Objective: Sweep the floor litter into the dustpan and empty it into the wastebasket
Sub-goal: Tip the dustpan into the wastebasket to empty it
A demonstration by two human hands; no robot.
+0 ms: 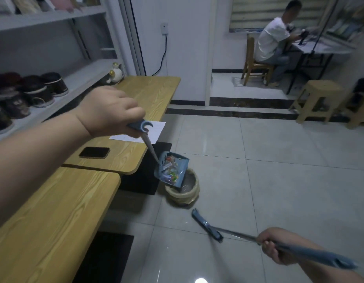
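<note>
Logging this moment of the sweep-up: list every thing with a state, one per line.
Left hand: closed on the dustpan handle.
Dustpan: lifted, tilted over the wastebasket, litter inside.
Wastebasket: upright, bag-lined, open.
Right hand: closed on the broom handle.
Broom: head low by the floor.
Phone: flat on the desk, screen dark.

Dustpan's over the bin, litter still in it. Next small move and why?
Probably tilt the dustpan further with the left hand, lip down into the wastebasket. The colourful litter still sits in the pan, whose lower edge already hangs over the lined opening, so a steeper tip should slide it in. The right hand just holds the broom aside.
</note>
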